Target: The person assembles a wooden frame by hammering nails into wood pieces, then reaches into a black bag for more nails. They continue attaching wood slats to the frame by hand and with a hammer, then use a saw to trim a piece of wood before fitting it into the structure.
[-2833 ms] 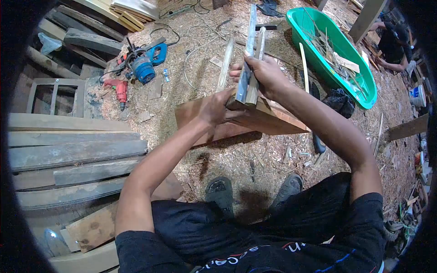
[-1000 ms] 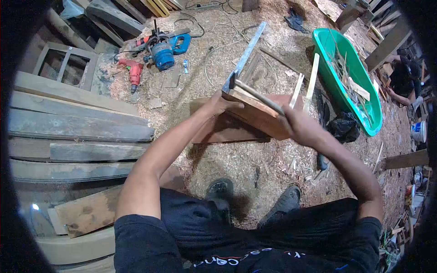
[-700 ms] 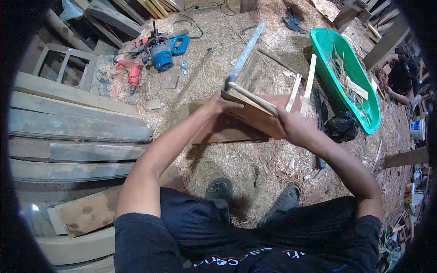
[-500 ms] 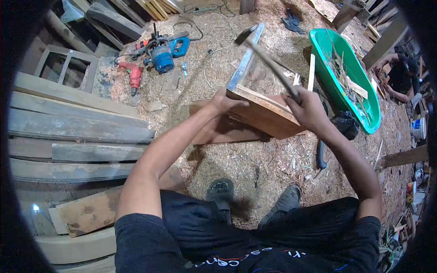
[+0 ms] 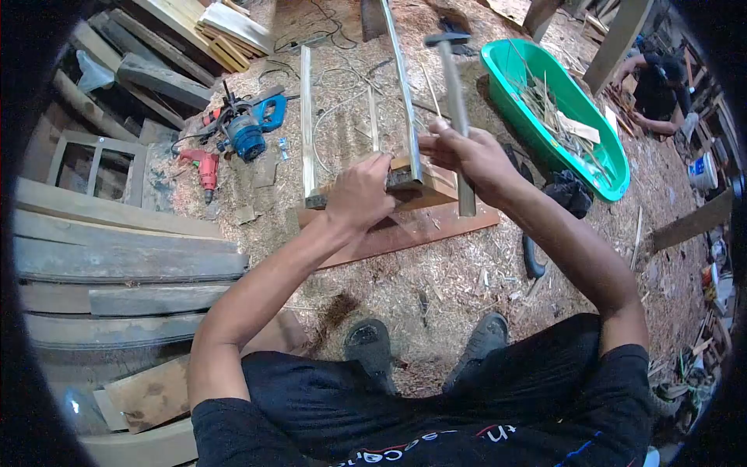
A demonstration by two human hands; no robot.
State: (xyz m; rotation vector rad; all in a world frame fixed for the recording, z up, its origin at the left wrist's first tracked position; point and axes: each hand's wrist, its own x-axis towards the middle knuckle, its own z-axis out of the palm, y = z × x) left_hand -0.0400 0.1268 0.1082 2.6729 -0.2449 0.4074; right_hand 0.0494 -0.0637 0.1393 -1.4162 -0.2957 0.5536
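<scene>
A wooden frame point(image 5: 308, 124) with long rails stands over a reddish-brown board point(image 5: 420, 235) on the shavings. My left hand point(image 5: 360, 191) is closed around its near end piece, knuckles up. A hammer point(image 5: 453, 86) points head-up and away from me, its handle slanting down through my right hand point(image 5: 476, 159). The fingers of that hand are curled, with the fingertips right at the frame's right-hand rail.
Left of the frame lie a blue router point(image 5: 249, 140) and a red drill point(image 5: 208, 173). A green tub point(image 5: 486, 56) of wood scraps is at the right, with another person point(image 5: 661, 89) beyond it. Stacked planks point(image 5: 124, 257) line the left side.
The frame has been turned, so its long rails now point away from me. My left hand moved onto the near end, and the hammer swung from slanting left to nearly upright.
</scene>
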